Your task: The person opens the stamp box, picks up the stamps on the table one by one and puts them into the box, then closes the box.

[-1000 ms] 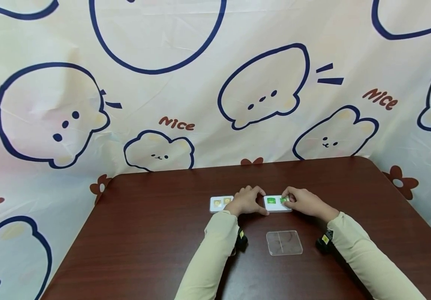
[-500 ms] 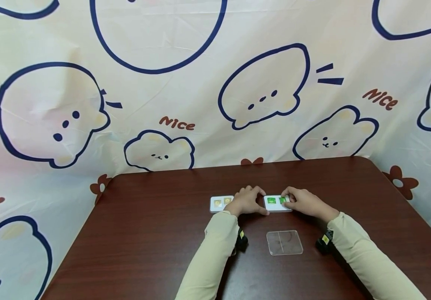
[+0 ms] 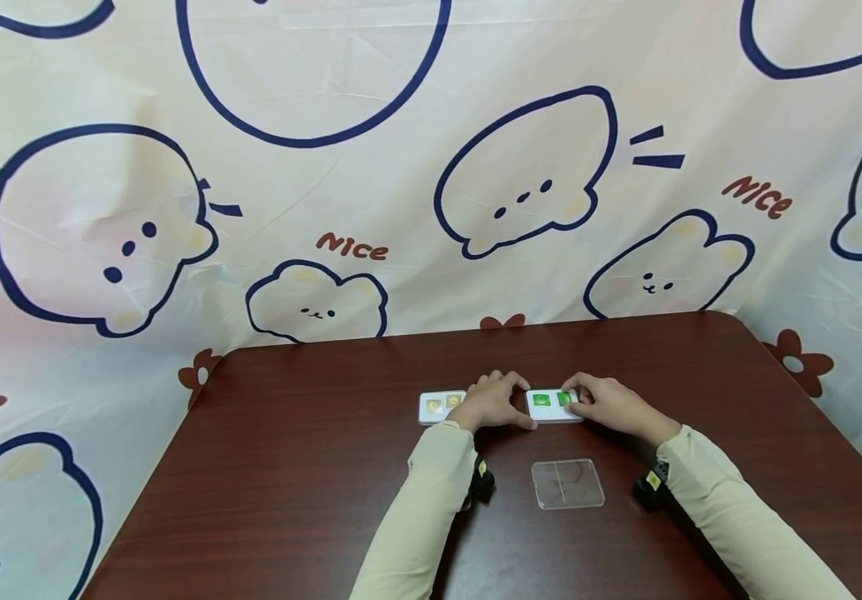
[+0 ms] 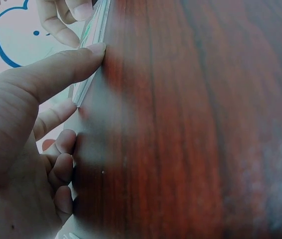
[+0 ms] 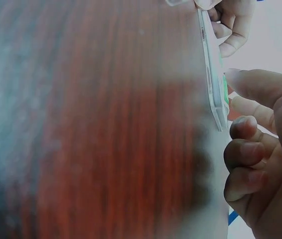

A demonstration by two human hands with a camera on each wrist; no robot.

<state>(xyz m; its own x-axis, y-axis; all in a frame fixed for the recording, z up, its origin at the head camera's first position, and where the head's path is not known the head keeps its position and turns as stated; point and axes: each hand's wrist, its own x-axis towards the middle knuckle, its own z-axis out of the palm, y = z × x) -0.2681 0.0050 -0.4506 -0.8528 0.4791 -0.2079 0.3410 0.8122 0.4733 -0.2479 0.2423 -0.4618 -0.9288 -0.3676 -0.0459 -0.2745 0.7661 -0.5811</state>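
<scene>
A thin white case [image 3: 553, 416] lies flat on the table, bearing two green squares. My left hand [image 3: 489, 402] holds its left end; in the left wrist view, the thumb presses the near edge of the case [image 4: 87, 83] and the index finger touches a corner. At the right end, my right hand [image 3: 614, 406] pinches the right green square [image 3: 563, 398] between thumb and index finger, partly covering it. The left green square [image 3: 541, 400] lies uncovered. In the right wrist view, the other fingers of the right hand [image 5: 275, 134] are curled beside the case [image 5: 213, 74].
A second white case [image 3: 428, 414], with two yellowish squares, sits left of my left hand and is partly hidden by it. Nearer me lies a clear plastic lid [image 3: 569, 485] with a dividing line. Another clear edge shows beside the left wrist. The brown table [image 3: 288, 483] meets a patterned cloth behind.
The right green square, tilted under my right fingertips a second ago, now lies flatter on the case. Both hands stay almost in the same place.
</scene>
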